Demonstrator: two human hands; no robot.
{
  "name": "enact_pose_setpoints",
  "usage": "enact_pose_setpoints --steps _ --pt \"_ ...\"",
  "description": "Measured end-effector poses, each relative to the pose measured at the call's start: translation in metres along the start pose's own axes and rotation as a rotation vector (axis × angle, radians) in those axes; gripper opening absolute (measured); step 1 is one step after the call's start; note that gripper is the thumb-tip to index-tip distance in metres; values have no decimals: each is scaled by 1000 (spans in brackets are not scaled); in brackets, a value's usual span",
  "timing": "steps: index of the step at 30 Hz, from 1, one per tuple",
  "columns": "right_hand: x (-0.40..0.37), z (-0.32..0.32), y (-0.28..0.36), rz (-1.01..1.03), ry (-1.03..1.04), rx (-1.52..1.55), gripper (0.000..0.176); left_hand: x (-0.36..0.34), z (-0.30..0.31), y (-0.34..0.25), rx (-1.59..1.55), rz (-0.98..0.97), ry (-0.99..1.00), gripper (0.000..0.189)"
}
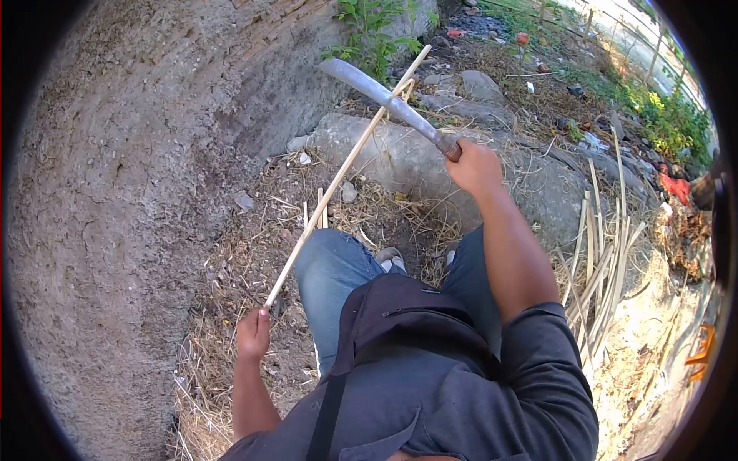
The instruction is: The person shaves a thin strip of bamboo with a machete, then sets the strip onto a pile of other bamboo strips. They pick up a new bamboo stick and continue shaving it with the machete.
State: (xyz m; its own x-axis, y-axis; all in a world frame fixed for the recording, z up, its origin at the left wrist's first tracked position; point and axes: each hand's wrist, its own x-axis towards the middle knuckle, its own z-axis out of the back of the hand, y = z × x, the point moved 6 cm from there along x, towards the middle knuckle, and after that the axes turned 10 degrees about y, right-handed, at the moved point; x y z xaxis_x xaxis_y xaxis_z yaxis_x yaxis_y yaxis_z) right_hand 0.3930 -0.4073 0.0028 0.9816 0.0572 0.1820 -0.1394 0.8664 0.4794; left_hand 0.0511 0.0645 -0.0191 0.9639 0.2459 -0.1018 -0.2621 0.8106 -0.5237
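Observation:
My left hand [252, 333] is closed around the near end of a long, pale bamboo strip [330, 192], which slants up and away across my left knee. In my right hand [475, 167] is the dark handle of a machete [377, 92], gripped with the fingers wrapped round it. The blade crosses the strip near its far end, and a thin peeled sliver [410, 86] curls up beside that crossing. Whether the edge is cutting into the strip cannot be made out.
Several pale strips [603, 261] lean in a bundle to my right. A large stone [400, 150] sits in front of my feet. A rough wall [123, 192] rises on the left. Dry shavings [254, 230] litter the ground, with a leafy plant [373, 34] beyond.

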Motion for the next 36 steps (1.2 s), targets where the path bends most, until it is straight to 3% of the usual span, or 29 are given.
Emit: enact_pose_setpoints --steps 1,5,10,14,17,20,21,23,26,32,35,36 --pt "-1 -3 3 3 34 -18 23 0 0 -3 8 74 -3 42" --pt "-12 -8 25 61 90 -42 23 8 -21 19 -24 38 -7 41" --pt "-44 -28 77 497 189 -145 21 18 -42 -3 -61 88 29 44" --pt "-54 -31 92 734 208 -211 19 22 -34 -3 -107 43 2 45" --pt "-20 -12 45 489 80 -134 19 7 -16 16 -23 65 -3 45" --pt "3 0 -2 13 35 143 19 -6 -3 27 94 -33 -67 45" --pt "1 -1 -1 -8 31 122 20 -6 1 3 58 -28 -49 44" --pt "-1 -4 4 -32 27 71 22 -6 -3 13 31 45 -37 44" --pt "-13 -2 24 69 55 -20 22 8 -12 16 14 44 -13 46" --pt "-51 -26 86 686 207 -203 18 27 -40 6 -106 41 2 52" --pt "-66 -33 106 832 166 -259 18 30 -36 17 -223 94 60 55" --pt "-61 -29 102 782 148 -231 18 28 -35 28 -259 123 73 55"
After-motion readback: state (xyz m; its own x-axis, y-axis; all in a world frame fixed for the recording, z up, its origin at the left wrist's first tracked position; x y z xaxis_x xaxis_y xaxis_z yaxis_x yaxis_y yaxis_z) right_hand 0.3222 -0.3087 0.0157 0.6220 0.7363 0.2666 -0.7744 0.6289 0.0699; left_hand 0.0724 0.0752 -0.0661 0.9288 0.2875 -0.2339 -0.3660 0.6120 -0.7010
